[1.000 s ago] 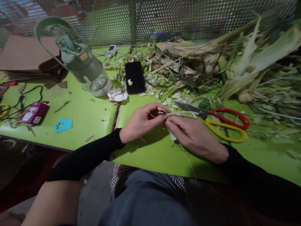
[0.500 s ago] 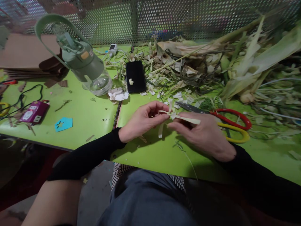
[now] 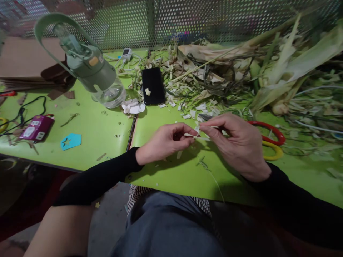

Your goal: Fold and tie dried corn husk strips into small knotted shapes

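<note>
Pale, narrow strips of corn husk (image 3: 197, 136) cross one another between my two hands, just above the green table (image 3: 171, 175). My left hand (image 3: 167, 141) pinches them with thumb and forefinger from the left. From the right, my right hand (image 3: 235, 142) has thumb and fingertips closed on a strip at the crossing. Behind the right hand lie scissors with one red handle (image 3: 276, 131) and one yellow handle (image 3: 276, 151); most of the blades are hidden. A thin knotted green strand (image 3: 205, 164) rests on the table below the hands.
A green water bottle (image 3: 99, 73) stands at the left rear beside a black phone (image 3: 153, 85). Husk scraps and dry leaves (image 3: 214, 76) are heaped along the perforated back panel (image 3: 125, 25). Further left are a purple box (image 3: 37, 127), a blue paper piece (image 3: 71, 141) and brown paper (image 3: 29, 59).
My right hand has turned and lifted slightly, its fingertips now pinching at the crossing of the strips and covering more of the scissors. My left hand keeps its pinch.
</note>
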`<state>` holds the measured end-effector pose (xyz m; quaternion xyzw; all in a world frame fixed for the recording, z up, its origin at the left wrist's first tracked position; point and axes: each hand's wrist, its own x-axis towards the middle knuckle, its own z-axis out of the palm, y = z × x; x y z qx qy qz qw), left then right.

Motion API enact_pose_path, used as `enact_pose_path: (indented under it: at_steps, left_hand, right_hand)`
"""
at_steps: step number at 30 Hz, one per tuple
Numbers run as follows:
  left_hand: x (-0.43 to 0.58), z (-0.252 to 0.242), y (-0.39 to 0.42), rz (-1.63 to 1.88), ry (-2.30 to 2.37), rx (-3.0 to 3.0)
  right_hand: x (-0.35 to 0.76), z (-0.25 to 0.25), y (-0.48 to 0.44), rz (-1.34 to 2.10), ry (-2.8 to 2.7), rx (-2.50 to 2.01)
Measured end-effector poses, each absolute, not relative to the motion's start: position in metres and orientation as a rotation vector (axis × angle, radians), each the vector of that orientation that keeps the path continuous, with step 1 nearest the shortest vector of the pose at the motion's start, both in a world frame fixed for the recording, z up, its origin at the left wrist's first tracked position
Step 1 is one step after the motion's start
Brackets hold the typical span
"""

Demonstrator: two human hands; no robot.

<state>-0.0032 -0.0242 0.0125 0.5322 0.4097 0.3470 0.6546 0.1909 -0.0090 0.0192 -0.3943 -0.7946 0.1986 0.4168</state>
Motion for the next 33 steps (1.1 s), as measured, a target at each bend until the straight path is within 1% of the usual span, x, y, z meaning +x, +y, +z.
enact_pose_path:
  at_steps: [6,12,16,22,29,33]
  left_hand:
    - [-0.002,0.007,-0.026,0.804,0.874,1.260]
    - [-0.003,0.006,-0.021,0.914,0.991,1.284]
    - [-0.006,0.008,-0.016,0.997,1.033,1.258]
    - [-0.008,0.012,-0.019,0.838,0.970,1.140]
    - [-0.011,0.012,-0.016,0.727,0.880,0.862]
    - [-0.011,0.014,-0.018,0.747,0.850,0.817]
  right_hand:
    - [0.191,0.018,-0.010,0.546,-1.941,-1.070]
    - [0.195,0.020,-0.001,0.807,-1.951,-1.214]
    - [0.194,0.021,-0.001,0.868,-1.994,-1.192]
    - [0.189,0.020,-0.004,0.905,-2.043,-1.130]
    - [0.190,0.021,-0.005,0.913,-1.985,-1.191]
    - [0.191,0.019,-0.005,0.857,-1.912,-1.243]
